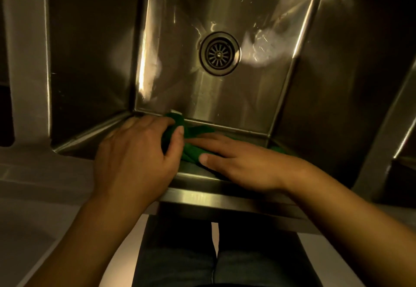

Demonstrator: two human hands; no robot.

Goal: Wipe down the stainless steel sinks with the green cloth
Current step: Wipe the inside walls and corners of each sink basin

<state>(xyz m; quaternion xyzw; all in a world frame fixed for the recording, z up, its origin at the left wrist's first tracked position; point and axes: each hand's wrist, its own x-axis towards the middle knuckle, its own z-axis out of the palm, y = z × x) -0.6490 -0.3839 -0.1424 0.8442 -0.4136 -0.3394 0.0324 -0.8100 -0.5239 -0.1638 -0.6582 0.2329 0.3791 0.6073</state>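
Note:
A deep stainless steel sink [171,39] fills the upper view, with a round drain strainer [219,53] in its floor. The green cloth [191,149] lies bunched against the sink's near inner wall, just below the front rim. My left hand [137,153] grips the cloth's left end, thumb and fingers curled round the fabric. My right hand [243,162] lies flat on the cloth with straight fingers pointing left and presses it against the near wall. Much of the cloth is hidden under both hands.
The sink's front rim [225,199] runs below my hands, with my legs under it. A second basin's wall [400,111] shows at the right edge. A pale countertop [33,185] lies to the left, with a dark opening beyond it.

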